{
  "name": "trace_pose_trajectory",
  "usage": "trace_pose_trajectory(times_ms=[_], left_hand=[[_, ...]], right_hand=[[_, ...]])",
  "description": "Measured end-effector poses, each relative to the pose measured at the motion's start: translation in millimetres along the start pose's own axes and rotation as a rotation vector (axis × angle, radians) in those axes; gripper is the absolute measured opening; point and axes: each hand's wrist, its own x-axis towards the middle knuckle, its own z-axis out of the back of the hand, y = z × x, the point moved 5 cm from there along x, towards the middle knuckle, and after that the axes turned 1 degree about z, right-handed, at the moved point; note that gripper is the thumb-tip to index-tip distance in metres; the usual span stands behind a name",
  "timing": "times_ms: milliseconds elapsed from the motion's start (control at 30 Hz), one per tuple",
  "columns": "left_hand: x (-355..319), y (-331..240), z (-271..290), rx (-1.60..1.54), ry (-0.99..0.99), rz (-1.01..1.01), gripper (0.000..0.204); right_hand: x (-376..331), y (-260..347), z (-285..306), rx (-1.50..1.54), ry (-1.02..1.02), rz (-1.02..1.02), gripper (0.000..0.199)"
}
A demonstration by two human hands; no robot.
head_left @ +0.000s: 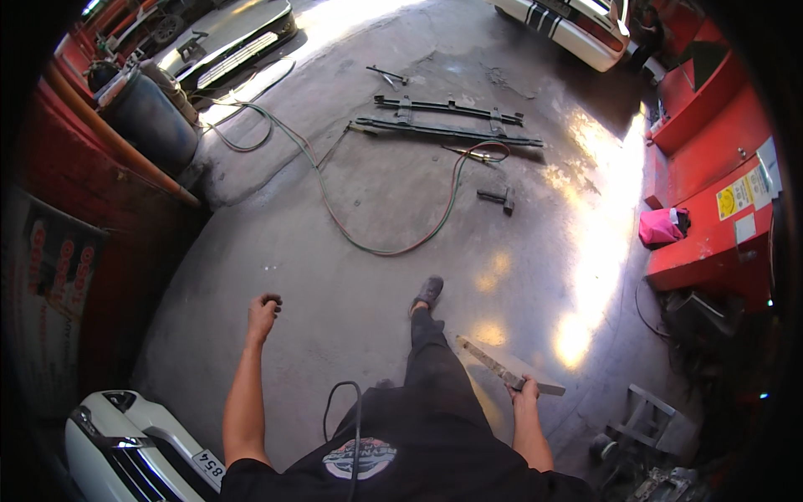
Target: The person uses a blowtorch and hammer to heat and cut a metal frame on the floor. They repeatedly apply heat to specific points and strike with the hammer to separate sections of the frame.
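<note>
My right hand (525, 390) is closed around a long flat bar (489, 361), worn and greyish along its length; whether it is metal or wood I cannot tell. The bar slants out to the left and ahead, beside my leg. To the left, my left hand (264, 316) hangs over the concrete floor, its fingers curled in and nothing visible in them. Farther ahead on the floor lies a hammer (499, 199). Beyond it rests a dark metal frame (452, 127) of two long rails joined by short uprights. A torch (473, 155) lies next to the frame.
Red and green hoses (368, 248) loop across the floor ahead. A blue drum (150, 121) stands at the far left, red cabinets (711, 201) along the right. A white car front (134, 448) is near my left; a metal stand (648, 418) is at lower right.
</note>
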Motion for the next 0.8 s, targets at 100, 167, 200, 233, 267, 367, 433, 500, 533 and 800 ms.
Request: trace_pose_trajectory(times_ms=[100, 167, 200, 233, 267, 367, 433, 500, 533, 800], left_hand=[[90.0, -70.3, -59.4, -0.091, -0.033, -0.040, 0.027], [139.4, -82.7, -109.1, -0.136, 0.035, 0.076, 0.027], [143.0, -88.9, -145.1, -0.148, 0.104, 0.179, 0.027], [147.1, -104.2, -176.5, -0.117, 0.200, 0.214, 0.028], [153.7, -121.2, -209.0, -0.096, 0.300, 0.250, 0.029], [185.4, -179.7, -286.8, -0.166, 0.395, 0.365, 0.034], [228.8, -219.8, -336.0, -0.248, 0.404, 0.432, 0.046], [281.1, -255.0, -385.8, -0.342, 0.455, 0.521, 0.059], [306.7, -273.9, -408.4, -0.396, 0.487, 0.587, 0.066], [581.0, -312.8, -553.2, -1.050, 0.358, 0.767, 0.063]], right_hand=[[34.5, 43.9, -117.6, 0.024, -0.053, 0.024, 0.053], [30.5, 60.8, -208.3, -0.034, -0.004, 0.050, 0.047], [29.4, 75.6, -248.2, -0.054, 0.009, 0.032, 0.046], [19.0, 88.6, -291.7, -0.093, 0.050, 0.049, 0.044], [2.7, 100.9, -337.3, -0.132, 0.090, 0.074, 0.043], [-41.1, 146.2, -456.3, -0.287, 0.201, 0.177, 0.040], [-73.1, 176.6, -533.8, -0.341, 0.322, 0.204, 0.039], [-89.5, 199.0, -607.4, -0.360, 0.397, 0.198, 0.038], [-87.8, 205.2, -642.2, -0.356, 0.435, 0.173, 0.038], [-99.8, 226.9, -921.0, -0.410, 0.714, 0.006, 0.051]])
